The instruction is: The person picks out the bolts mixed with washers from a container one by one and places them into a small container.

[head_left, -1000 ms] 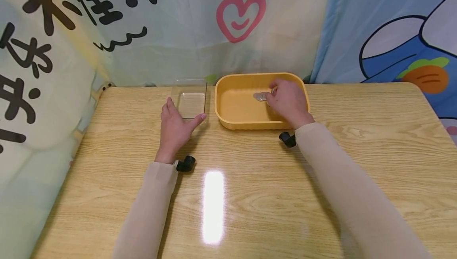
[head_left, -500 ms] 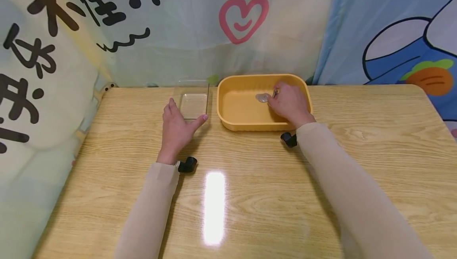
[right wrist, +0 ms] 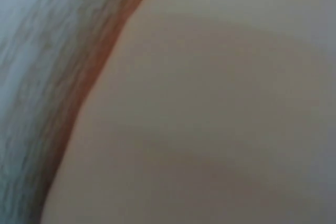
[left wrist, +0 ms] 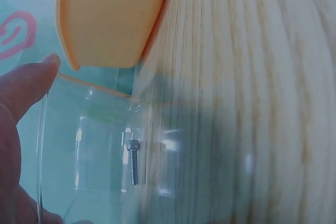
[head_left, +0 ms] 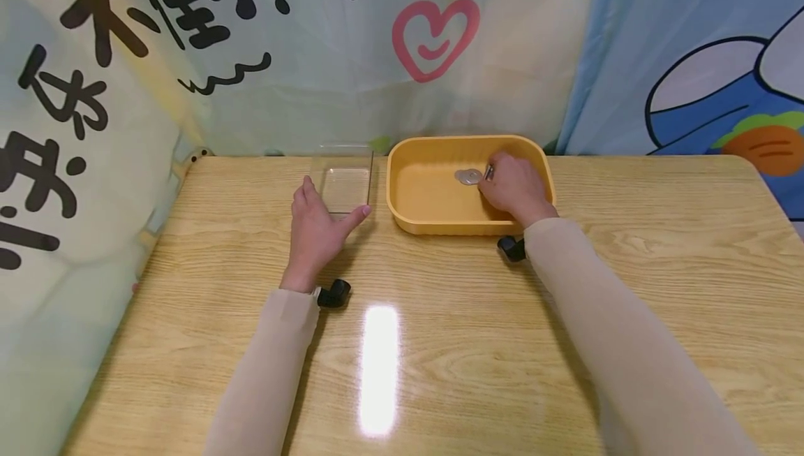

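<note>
My left hand (head_left: 317, 232) spans the near end of a clear plastic box (head_left: 345, 184), with the thumb at its right side and the fingers at its left. A socket-head bolt (left wrist: 133, 162) lies inside the box in the left wrist view. My right hand (head_left: 516, 187) reaches into a yellow tray (head_left: 433, 222), its fingers bent. At its fingertips shows a small silvery metal piece (head_left: 489, 172), too small to name. Flat round washers (head_left: 468, 177) lie on the tray floor just left of the fingertips. The right wrist view shows only the blurred tray wall (right wrist: 210, 93).
The box and tray stand side by side at the far edge of a wooden table (head_left: 452, 344), with a narrow gap between them. A printed cloth (head_left: 490, 93) hangs right behind them. Light glares off the tabletop (head_left: 380, 372).
The right fingertips have dipped slightly lower in the tray, and the metal piece at them shows at a different angle. The left hand stays at the box. The head view has shifted a little.
</note>
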Tool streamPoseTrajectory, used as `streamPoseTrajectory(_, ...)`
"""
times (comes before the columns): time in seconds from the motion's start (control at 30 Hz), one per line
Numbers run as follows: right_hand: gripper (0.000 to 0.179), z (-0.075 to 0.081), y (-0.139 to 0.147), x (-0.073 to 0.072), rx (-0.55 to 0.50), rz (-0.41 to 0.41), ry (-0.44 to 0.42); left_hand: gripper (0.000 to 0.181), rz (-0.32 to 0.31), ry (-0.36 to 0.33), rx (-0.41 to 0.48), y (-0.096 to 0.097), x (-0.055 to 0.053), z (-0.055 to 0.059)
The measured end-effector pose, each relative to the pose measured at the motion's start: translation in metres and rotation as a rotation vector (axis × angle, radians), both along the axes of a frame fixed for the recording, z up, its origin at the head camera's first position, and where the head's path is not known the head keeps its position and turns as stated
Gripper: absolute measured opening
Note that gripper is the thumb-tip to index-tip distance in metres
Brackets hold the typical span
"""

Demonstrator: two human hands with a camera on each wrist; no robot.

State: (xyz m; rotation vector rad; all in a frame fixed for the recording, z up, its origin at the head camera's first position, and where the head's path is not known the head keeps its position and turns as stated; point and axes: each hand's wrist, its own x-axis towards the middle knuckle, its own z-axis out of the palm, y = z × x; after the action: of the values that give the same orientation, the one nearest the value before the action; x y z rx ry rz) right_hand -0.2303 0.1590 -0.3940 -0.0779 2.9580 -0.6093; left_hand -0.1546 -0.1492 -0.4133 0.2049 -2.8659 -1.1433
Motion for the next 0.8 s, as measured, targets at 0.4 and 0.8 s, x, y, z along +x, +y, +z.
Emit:
streamPoseTrajectory(0.4, 0.040, -0.0010, 0.0007, 0.0026, -0.001, -0.012, -0.040, 0.121, 0.006, -0.010, 0.002, 0.0012, 0.0008, -0.0023)
streamPoseTrajectory(0.8, 0.025, -0.0022, 0.0002, 0.0007, 0.010, -0.005, -0.027, 0.121, 0.008, -0.008, -0.015, 0.0010, 0.0004, -0.0001)
